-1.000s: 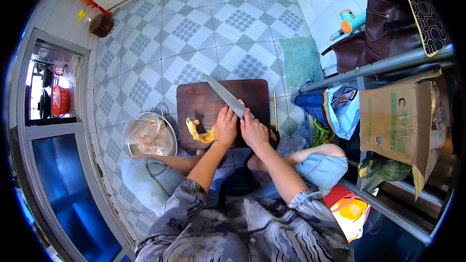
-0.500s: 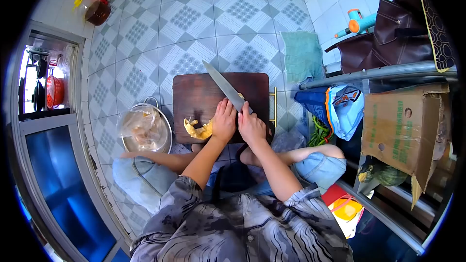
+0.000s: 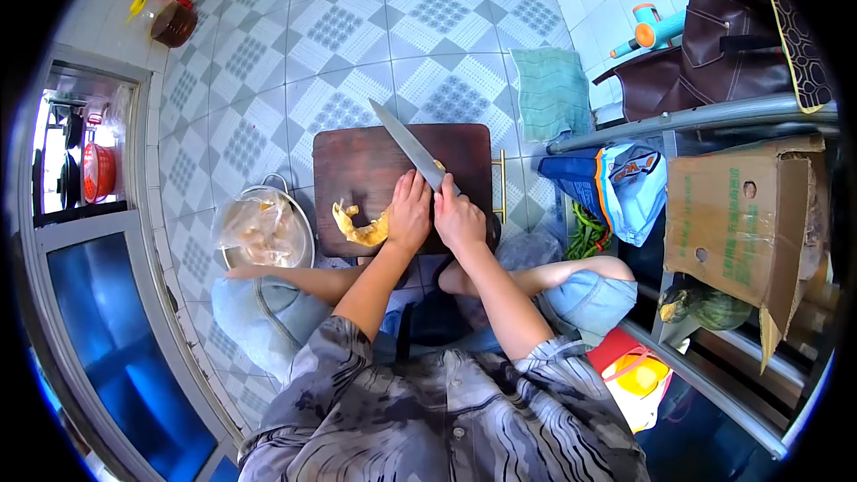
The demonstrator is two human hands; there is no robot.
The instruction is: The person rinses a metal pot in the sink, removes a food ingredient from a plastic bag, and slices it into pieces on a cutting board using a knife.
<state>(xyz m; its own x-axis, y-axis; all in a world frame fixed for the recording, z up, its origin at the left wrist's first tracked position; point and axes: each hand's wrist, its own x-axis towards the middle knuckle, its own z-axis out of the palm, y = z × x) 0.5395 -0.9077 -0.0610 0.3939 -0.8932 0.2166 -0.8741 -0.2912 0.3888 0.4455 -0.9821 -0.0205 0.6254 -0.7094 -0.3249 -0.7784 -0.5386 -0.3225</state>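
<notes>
On a dark brown wooden cutting board (image 3: 357, 156) lies a curved, pale-yellow piece of food (image 3: 361, 232); its kind is unclear. My left hand (image 3: 411, 214) presses down over its right end, fingers together beside the blade, hiding what is beneath. In my right hand (image 3: 461, 223) is the handle of a large kitchen knife (image 3: 406, 143), closed in the fingers. The blade slants across the board, its tip past the far edge. Beyond the blade, near my fingers, shows a small yellowish bit (image 3: 438, 164).
Left of the board stands a metal basin (image 3: 310, 245) with a plastic bag (image 3: 259, 223) in it. Green peppers (image 3: 585, 234), a blue-white bag (image 3: 636, 196) and a cardboard box (image 3: 723, 214) are at the rack on the right. A green cloth (image 3: 552, 94) lies on the tiled floor.
The whole view has shifted slightly. My right hand's fingers have moved a little on the knife handle. The left end of the yellowish food sits slightly higher. My left hand stays on it.
</notes>
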